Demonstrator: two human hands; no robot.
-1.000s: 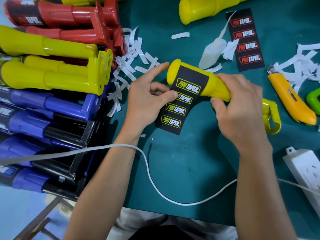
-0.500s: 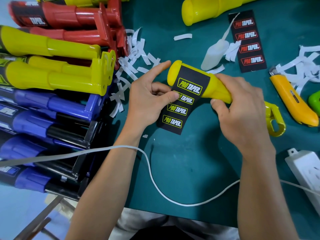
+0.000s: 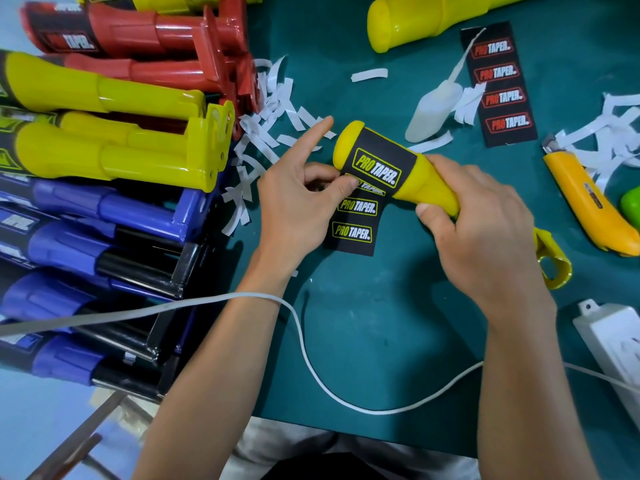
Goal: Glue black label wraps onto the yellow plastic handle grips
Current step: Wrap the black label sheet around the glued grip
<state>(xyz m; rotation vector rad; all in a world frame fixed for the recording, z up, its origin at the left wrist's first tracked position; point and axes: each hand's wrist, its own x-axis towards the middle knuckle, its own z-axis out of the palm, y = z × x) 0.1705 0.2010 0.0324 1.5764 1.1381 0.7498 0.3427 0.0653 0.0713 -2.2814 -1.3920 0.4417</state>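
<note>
Head view: right hand (image 3: 485,233) curls fingers round yellow handle grip (image 3: 434,190); left hand (image 3: 294,206) pinches black label wrap (image 3: 377,168) beneath it.

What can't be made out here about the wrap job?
Head view:
- Any glue under the black label wrap: hidden by the wrap.
- Its second logo: partly under the left hand.
- Midsection of yellow handle grip: under the right hand.
- The power strip: cut off by the right edge.

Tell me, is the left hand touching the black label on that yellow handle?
Touching. The head view shows the thumb of the left hand pressed on the black label, just below the yellow handle grip.
</note>
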